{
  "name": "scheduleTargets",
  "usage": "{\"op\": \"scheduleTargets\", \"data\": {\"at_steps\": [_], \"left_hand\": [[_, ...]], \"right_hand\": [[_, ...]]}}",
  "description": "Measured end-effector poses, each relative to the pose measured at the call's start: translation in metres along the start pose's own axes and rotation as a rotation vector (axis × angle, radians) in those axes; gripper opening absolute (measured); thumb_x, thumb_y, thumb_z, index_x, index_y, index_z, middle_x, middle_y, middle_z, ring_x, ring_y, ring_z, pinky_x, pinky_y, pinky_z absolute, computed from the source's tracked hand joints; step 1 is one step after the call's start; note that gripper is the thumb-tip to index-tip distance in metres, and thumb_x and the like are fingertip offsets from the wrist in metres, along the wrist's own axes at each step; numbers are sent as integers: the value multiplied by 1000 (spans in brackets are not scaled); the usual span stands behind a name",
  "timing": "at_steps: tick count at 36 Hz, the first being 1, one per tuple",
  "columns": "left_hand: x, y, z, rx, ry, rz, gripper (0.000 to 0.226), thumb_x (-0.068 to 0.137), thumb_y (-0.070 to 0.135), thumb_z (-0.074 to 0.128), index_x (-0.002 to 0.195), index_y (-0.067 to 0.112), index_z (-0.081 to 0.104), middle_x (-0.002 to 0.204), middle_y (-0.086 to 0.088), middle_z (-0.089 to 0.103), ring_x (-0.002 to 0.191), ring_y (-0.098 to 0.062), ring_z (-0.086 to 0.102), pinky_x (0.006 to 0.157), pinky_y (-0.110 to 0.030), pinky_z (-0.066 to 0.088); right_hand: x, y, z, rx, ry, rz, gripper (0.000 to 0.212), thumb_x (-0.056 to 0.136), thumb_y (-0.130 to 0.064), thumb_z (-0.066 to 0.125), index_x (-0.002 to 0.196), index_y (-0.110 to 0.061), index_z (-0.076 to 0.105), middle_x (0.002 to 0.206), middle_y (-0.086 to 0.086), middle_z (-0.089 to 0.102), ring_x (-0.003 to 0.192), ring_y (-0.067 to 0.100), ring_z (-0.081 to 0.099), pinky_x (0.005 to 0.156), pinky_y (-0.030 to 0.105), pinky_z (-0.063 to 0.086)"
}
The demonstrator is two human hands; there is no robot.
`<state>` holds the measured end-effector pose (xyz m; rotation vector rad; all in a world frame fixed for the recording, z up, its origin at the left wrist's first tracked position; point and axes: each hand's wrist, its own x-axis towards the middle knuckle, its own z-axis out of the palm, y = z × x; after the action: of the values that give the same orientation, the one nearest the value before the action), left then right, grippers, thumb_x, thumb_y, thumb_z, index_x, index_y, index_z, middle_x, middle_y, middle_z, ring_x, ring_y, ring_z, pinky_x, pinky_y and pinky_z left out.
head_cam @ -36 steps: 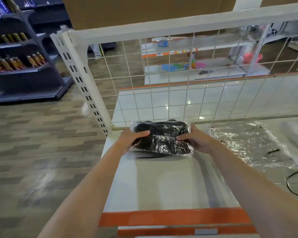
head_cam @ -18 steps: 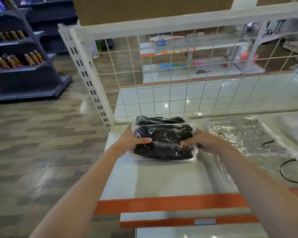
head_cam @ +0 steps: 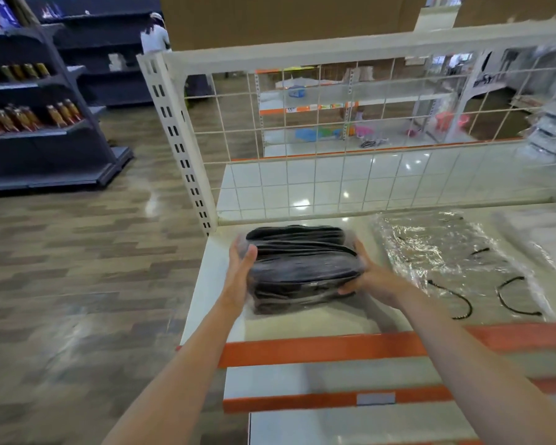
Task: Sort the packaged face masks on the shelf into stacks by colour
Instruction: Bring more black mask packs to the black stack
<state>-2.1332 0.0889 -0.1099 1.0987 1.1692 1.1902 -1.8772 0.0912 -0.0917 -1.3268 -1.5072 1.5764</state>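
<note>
A stack of black face masks in clear plastic packets (head_cam: 302, 268) rests at the left end of the white shelf (head_cam: 302, 322). My left hand (head_cam: 239, 274) presses flat against the stack's left side. My right hand (head_cam: 374, 279) cups its right side, thumb under the front edge. To the right lie clear packets of white masks with black ear loops (head_cam: 456, 261). More pale packets (head_cam: 540, 236) sit blurred at the far right.
A white wire grid back panel (head_cam: 334, 136) and slotted upright post (head_cam: 180, 146) stand behind the shelf. An orange strip (head_cam: 334, 346) runs along the shelf's front edge. Dark shelving with bottles (head_cam: 29, 117) stands far left, across the wood-pattern floor. A person (head_cam: 154, 35) stands in the distance.
Both hands have shifted from the top of the black stack to its sides, squaring it. The stack looks taller and neater. The view has tilted and moved closer.
</note>
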Motion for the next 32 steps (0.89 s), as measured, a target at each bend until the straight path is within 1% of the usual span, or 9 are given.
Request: {"op": "scheduleTargets", "data": {"at_steps": [3, 6, 12, 14, 17, 21, 23, 26, 32], "left_hand": [[-2, 10, 4, 25, 7, 35, 98, 70, 71, 61, 143, 14, 31, 140, -5, 47, 128, -14, 47, 112, -43, 32], [3, 12, 1, 9, 49, -9, 105, 64, 74, 64, 144, 15, 29, 145, -5, 40, 128, -16, 44, 111, -37, 33], [11, 4, 4, -60, 91, -25, 107, 60, 75, 67, 140, 12, 33, 139, -8, 46, 124, -21, 50, 103, -41, 42], [13, 7, 10, -98, 58, -53, 88, 71, 65, 61, 136, 12, 36, 132, -5, 49, 112, -16, 56, 88, -33, 49], [20, 6, 11, -102, 34, -71, 74, 78, 58, 58, 133, 12, 40, 126, -9, 55, 112, -23, 58, 89, -40, 51], [27, 8, 3, 39, 155, -137, 36, 91, 34, 57, 118, 12, 49, 119, -9, 58, 102, -19, 59, 80, -30, 50], [35, 12, -2, 109, 153, -170, 23, 92, 23, 57, 112, 12, 53, 120, -12, 58, 109, -25, 58, 90, -35, 48], [44, 26, -1, 267, 166, -138, 36, 89, 17, 58, 123, 9, 50, 127, -10, 53, 120, -25, 50, 101, -34, 38], [48, 53, 18, 802, 101, 210, 58, 97, 41, 45, 147, 20, 26, 156, 1, 20, 144, -16, 14, 113, -29, 13]], "right_hand": [[3, 7, -2, 42, -1, -72, 116, 67, 22, 65, 133, -57, 11, 143, -6, 39, 126, 19, 44, 90, 26, 47], [-1, 8, -9, -13, -7, -8, 122, 69, 14, 71, 147, -42, -3, 153, -7, 19, 136, 22, 33, 104, 34, 33], [-1, 7, -12, -54, -13, 13, 112, 76, 16, 64, 149, -35, -3, 107, -28, 41, 99, 2, 49, 82, 15, 40], [3, 5, -10, -60, -12, -8, 114, 72, 16, 67, 150, -33, 0, 128, -19, 38, 118, 9, 39, 95, 22, 38], [10, 5, -9, -62, 17, -74, 111, 66, 13, 75, 148, -26, 11, 149, -7, 21, 134, 19, 31, 111, 40, 32], [14, 10, -18, -98, -39, -62, 102, 67, 12, 74, 144, -24, 17, 136, -10, 29, 125, 15, 38, 86, 18, 42], [16, 13, -21, -67, -66, -60, 101, 68, 14, 73, 143, -27, 18, 134, -12, 31, 121, 15, 40, 82, 16, 42], [20, 16, -23, -56, -74, -75, 93, 67, 13, 74, 131, -37, 29, 141, -7, 29, 126, 19, 39, 98, 30, 39], [28, 21, -26, -48, -130, -112, 97, 65, 15, 73, 135, -32, 25, 143, -1, 33, 125, 16, 42, 90, 23, 43]]}}
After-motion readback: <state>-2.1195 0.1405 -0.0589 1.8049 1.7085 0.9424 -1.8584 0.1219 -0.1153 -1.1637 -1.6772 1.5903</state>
